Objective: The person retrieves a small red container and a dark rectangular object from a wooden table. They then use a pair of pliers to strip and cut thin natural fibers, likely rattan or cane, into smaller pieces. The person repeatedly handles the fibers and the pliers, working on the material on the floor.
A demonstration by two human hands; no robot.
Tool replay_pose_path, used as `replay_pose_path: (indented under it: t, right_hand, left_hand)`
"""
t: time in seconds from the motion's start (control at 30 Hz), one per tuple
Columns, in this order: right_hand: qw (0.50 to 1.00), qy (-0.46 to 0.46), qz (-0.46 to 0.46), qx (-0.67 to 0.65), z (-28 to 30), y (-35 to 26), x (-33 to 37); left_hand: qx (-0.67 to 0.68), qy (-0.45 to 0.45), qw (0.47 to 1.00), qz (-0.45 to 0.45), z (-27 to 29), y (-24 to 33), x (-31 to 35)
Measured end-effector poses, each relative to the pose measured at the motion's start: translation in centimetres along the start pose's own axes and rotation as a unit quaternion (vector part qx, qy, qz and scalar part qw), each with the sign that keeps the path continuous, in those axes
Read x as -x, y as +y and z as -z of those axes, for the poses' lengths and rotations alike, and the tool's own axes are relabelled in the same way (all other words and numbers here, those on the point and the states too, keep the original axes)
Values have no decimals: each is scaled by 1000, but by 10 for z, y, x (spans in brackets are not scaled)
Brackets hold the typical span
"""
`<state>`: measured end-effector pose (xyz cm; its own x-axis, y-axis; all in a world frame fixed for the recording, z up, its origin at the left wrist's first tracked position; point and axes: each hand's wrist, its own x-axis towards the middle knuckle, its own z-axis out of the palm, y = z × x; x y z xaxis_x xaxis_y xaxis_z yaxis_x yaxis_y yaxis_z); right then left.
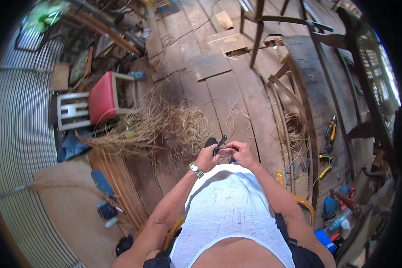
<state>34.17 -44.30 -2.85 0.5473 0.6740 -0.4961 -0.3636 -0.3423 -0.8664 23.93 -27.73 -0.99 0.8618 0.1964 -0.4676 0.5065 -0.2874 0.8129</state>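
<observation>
My two hands meet just in front of my white shirt. A dark, narrow object (219, 145) sticks up out of my closed left hand (206, 158); I cannot make out its kind. My right hand (244, 154) is pinched close against the left, its fingertips bent inward, and whatever lies between them is too small to tell. A metal-banded watch (195, 169) is on my left wrist. Just beyond my hands, a tangled heap of tan fibre strips (183, 125) spreads over the wooden floor (243, 96).
A chair with a red seat (103, 97) lies on its side at the left. On the right, pliers (331, 129) and a yellow-handled tool (326, 166) rest on a dark wooden bench (310, 76). A coil of strips (295, 129) sits beside it. Corrugated metal (20, 134) walls the left side.
</observation>
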Motion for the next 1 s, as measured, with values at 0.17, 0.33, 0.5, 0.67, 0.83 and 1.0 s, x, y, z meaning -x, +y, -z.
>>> replay_pose_path:
  t: [0.17, 0.33, 0.5, 0.67, 0.83, 1.0]
  right_hand:
    - [984, -78, -61, 150, -21, 24, 4]
    - [965, -78, 33, 250, -69, 15, 17]
    - [949, -53, 128, 284, -127, 59, 10]
    - [988, -102, 37, 108, -220, 77, 13]
    - [956, -225, 140, 126, -333, 77, 26]
    - [905, -263, 152, 300, -418, 78, 25]
  left_hand:
    - [48, 67, 995, 64, -19, -31, 41]
    - [73, 149, 981, 103, -31, -63, 77]
    - [78, 234, 958, 146, -25, -110, 106]
    - [185, 260, 942, 102, 33, -167, 171]
    - [-10, 291, 952, 96, 82, -226, 259]
    - [144, 292, 935, 144, 103, -298, 315]
